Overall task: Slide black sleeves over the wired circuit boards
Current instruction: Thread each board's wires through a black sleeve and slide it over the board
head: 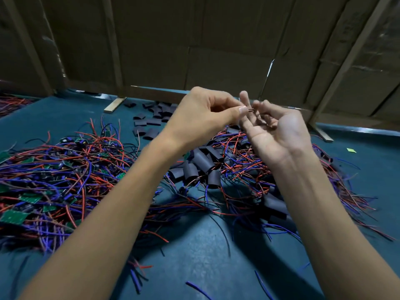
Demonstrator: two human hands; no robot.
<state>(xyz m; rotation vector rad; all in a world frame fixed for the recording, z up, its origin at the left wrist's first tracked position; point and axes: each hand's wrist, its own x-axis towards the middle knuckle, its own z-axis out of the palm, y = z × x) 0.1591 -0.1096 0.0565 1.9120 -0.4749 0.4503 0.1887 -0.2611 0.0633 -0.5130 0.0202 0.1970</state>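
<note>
1. Teal table [194,245] fronts cardboard walls [216,40]; above the sleeved pile [216,165] I see my left hand [201,118] pinching tiny wire ends [250,110], thumb against forefinger.
2. Right hand [279,135] beside it, palm up, fingers loosely spread, holding nothing I can make out.
3. Advice: keep wire tips bunched before threading a sleeve.
4. Counts: two hands; loose sleeves [149,124] behind pile, bare boards [43,180] left of it, too many to count.
</note>
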